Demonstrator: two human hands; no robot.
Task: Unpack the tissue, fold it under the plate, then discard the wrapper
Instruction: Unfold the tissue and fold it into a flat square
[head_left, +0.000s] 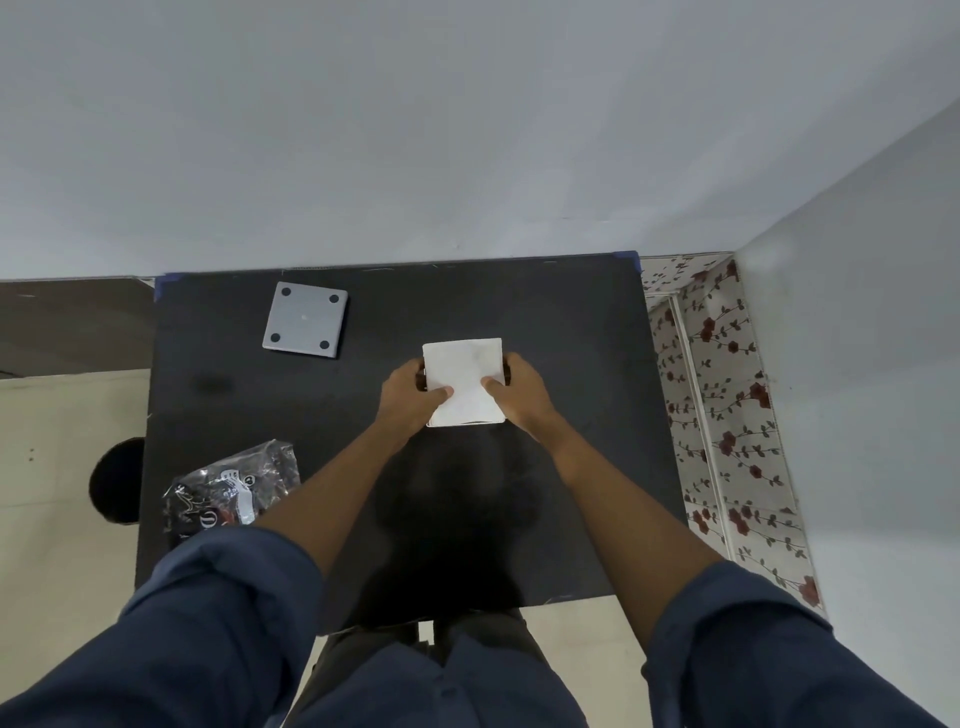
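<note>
While both hands grip it, the white folded tissue (464, 382) sits at the middle of the black counter (571, 364). The left hand (410, 397) holds its left edge with the thumb on top, and the right hand (517, 392) holds its right edge likewise. Left of the tissue and farther back lies a grey square plate (305, 319), upside down. Left and nearer the person lies the crumpled wrapper (234, 486).

wrapper (234, 488) print unreadable, its near end behind left sleeve (218, 587)
</note>
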